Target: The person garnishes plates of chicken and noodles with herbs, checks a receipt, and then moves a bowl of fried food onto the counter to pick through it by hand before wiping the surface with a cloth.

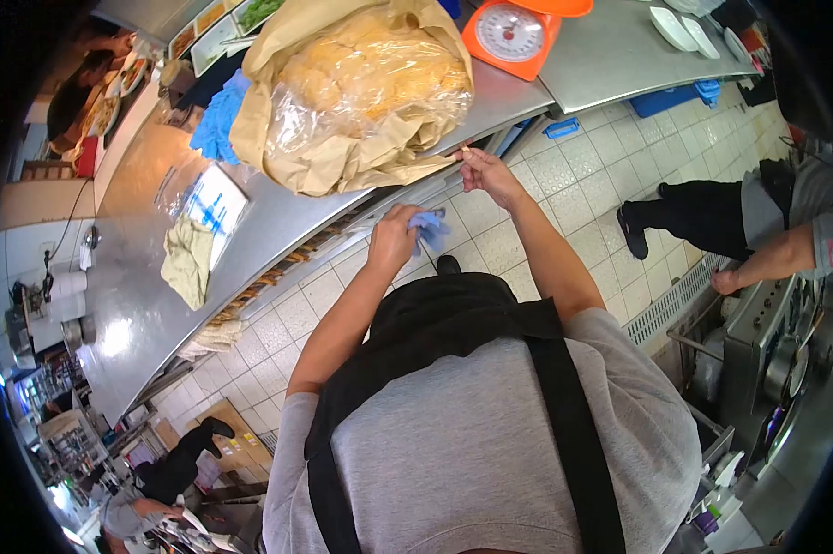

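Observation:
My left hand (395, 242) is closed around a crumpled blue cloth (428, 229), held over the floor just in front of the steel counter (278, 222). Higher and to the right, my right hand (486, 174) pinches something small and pale at the counter's front edge, beside a large brown paper bag (319, 171). In the bag lies clear plastic full of a yellow-orange food (379, 69). An orange dial scale (511, 35) stands on the counter right of the bag.
Left on the counter lie a blue cloth (218, 120), a beige cloth (187, 261) and a white-and-blue packet (215, 201). White dishes (675, 30) sit at the upper right. One person (712, 217) stands at right by a stove; another (172, 475) is at lower left.

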Available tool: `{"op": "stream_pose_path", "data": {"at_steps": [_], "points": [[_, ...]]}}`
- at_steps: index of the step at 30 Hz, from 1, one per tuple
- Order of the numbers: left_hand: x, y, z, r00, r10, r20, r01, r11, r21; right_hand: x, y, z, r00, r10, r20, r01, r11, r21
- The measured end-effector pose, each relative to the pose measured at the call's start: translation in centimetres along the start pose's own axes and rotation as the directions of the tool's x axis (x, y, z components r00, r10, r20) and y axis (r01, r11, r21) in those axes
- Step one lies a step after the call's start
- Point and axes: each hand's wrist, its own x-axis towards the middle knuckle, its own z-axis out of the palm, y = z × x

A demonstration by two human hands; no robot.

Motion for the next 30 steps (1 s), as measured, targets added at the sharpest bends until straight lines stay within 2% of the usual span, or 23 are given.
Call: {"op": "stream_pose_path", "data": {"at_steps": [2,3,4,5,6,8,10,11,13,14,16,17,18,19,20,22,23,25,26,28,29,30], "points": [[1.7,1.9,0.3,0.989,0.064,-0.133,-0.075,0.994,-0.079,-0.9,-0.9,0.2,1.0,0.011,-0.022,-0.01,0.999,0.045],[2.5,1.9,1.4,0.97,0.072,-0.232,-0.085,0.995,-0.048,-1.1,-1.1,0.1,0.998,0.062,-0.008,-0.062,0.997,0.056],[3.1,2.2,2.2,0.971,0.078,-0.224,-0.091,0.995,-0.047,-1.2,-1.2,-0.1,0.994,0.112,0.01,-0.112,0.992,0.065],[3.7,2.4,2.8,0.967,0.049,-0.251,-0.068,0.996,-0.065,-0.7,-0.5,-0.8,0.994,0.105,-0.007,-0.105,0.994,-0.005],[4.2,2.5,3.6,0.961,0.02,-0.277,-0.045,0.996,-0.083,-0.8,0.0,-1.1,0.995,0.1,-0.012,-0.1,0.995,-0.002],[4.8,2.6,5.1,0.961,0.018,-0.275,-0.048,0.994,-0.102,-1.7,1.5,-1.6,0.982,0.133,-0.135,-0.134,0.991,0.001],[5.4,2.6,6.1,0.935,-0.04,-0.352,-0.007,0.991,-0.131,-3.7,1.9,-1.3,0.978,0.136,-0.156,-0.132,0.991,0.037],[6.0,2.4,6.4,0.937,-0.038,-0.347,-0.009,0.991,-0.134,-4.5,2.2,-1.1,0.971,0.195,-0.142,-0.19,0.981,0.046],[7.5,2.0,7.1,0.908,-0.104,-0.407,-0.064,0.924,-0.377,-5.9,3.0,-0.7,0.951,0.274,-0.141,-0.276,0.961,0.001],[8.0,1.8,7.4,0.909,-0.102,-0.405,-0.067,0.922,-0.382,-6.4,3.3,-0.4,0.951,0.273,-0.147,-0.276,0.961,0.0],[8.7,1.5,7.8,0.904,-0.104,-0.414,-0.096,0.896,-0.435,-6.9,3.5,0.5,0.95,0.274,-0.147,-0.293,0.947,-0.13],[9.0,1.3,8.0,0.906,-0.105,-0.41,-0.095,0.894,-0.438,-6.9,3.5,1.0,0.952,0.261,-0.163,-0.285,0.946,-0.153],[9.2,0.7,8.6,0.875,-0.149,-0.461,-0.023,0.938,-0.346,-6.6,3.7,1.4,0.95,0.263,-0.166,-0.288,0.946,-0.15],[9.3,0.2,9.1,0.837,-0.185,-0.514,0.057,0.966,-0.254,-6.3,4.0,1.8,0.966,0.193,-0.169,-0.22,0.962,-0.159],[9.6,-0.4,9.7,0.839,-0.186,-0.512,0.058,0.965,-0.256,-6.1,4.1,2.2,0.977,0.123,-0.171,-0.152,0.974,-0.169],[10.3,-1.2,10.2,0.848,-0.127,-0.514,0.1,0.992,-0.081,-5.4,3.6,3.1,0.977,0.091,-0.195,-0.126,0.976,-0.18],[10.3,-1.7,10.4,0.848,-0.127,-0.515,0.1,0.992,-0.081,-5.0,3.2,3.5,0.974,0.058,-0.217,-0.1,0.977,-0.188],[10.4,-0.7,9.1,0.86,-0.293,-0.418,0.24,0.955,-0.176,-4.1,3.2,3.8,0.971,0.036,-0.237,-0.077,0.983,-0.164],[10.3,-0.7,9.1,0.861,-0.291,-0.416,0.238,0.955,-0.174,-3.7,3.2,3.9,0.966,0.017,-0.257,-0.055,0.988,-0.142],[10.2,-1.0,9.1,0.806,-0.287,-0.518,0.192,0.954,-0.231,-3.3,2.4,4.2,0.962,0.034,-0.271,-0.072,0.989,-0.132],[10.3,-1.3,9.0,0.808,-0.285,-0.516,0.191,0.955,-0.228,-3.1,2.0,4.3,0.957,0.052,-0.285,-0.09,0.988,-0.123],[10.5,-1.7,8.6,0.858,-0.292,-0.424,0.262,0.957,-0.129,-2.8,1.7,4.4,0.957,0.051,-0.286,-0.089,0.989,-0.119]]}}
